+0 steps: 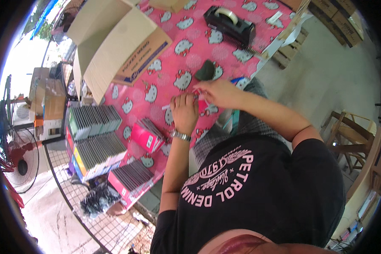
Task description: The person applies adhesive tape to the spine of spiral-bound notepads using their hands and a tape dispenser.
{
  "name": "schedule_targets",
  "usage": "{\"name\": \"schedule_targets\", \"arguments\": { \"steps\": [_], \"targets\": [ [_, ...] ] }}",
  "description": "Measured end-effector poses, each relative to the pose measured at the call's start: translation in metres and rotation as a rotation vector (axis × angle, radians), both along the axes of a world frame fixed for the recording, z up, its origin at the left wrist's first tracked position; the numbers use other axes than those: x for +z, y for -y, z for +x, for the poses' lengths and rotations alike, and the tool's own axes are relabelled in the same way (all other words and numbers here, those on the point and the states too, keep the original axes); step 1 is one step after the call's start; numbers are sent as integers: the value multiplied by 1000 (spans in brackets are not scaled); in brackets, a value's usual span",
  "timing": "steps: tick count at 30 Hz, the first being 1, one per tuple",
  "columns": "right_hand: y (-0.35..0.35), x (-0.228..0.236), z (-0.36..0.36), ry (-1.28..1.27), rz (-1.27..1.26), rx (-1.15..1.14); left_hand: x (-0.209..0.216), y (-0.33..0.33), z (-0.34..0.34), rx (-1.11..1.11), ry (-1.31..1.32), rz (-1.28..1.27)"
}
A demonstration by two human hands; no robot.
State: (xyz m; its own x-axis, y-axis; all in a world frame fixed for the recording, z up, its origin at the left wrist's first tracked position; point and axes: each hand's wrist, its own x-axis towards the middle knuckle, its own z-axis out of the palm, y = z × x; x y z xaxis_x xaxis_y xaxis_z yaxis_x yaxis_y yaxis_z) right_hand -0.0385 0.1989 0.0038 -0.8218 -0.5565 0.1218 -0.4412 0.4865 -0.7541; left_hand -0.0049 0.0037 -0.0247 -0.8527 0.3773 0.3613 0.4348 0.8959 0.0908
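My left hand (185,111), with a metal watch at the wrist, is closed low over the pink tablecloth (135,106). Close beside it, my right hand (219,92) pinches with its fingertips near the left fingers. A small pink piece (202,105) shows between the hands, and a thin white strip (165,107) sticks out left of my left hand; what each hand grips is mostly hidden. Just beyond the fingers lies a dark green rounded object (205,71). To the left of my left wrist sits a small pile of pink notebooks (146,135).
Stacks of notebooks with green (95,121), yellow (99,156) and pink (131,178) sides line the table's left edge. An open cardboard box (127,51) stands at the far left, a black tape dispenser (229,26) at the far right. A fan (23,163) is beyond the left edge.
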Motion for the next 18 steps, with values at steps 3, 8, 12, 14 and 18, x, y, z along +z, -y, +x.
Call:
{"name": "schedule_targets", "arguments": {
  "steps": [3,8,12,14,18],
  "targets": [
    [1,-2,-13,-14,1,73,-3,9,2,-1,19,52],
    [4,-46,-67,-283,301,-89,-5,16,-3,-13,136,132],
    [-1,-59,-83,-236,524,-2,4,2,3,172,-28,-6],
    [-4,-51,-88,-27,247,175,-4,9,5,224,60,49],
    [-6,-26,-74,628,-305,477,-11,19,11,189,123,147]
  ]
}}
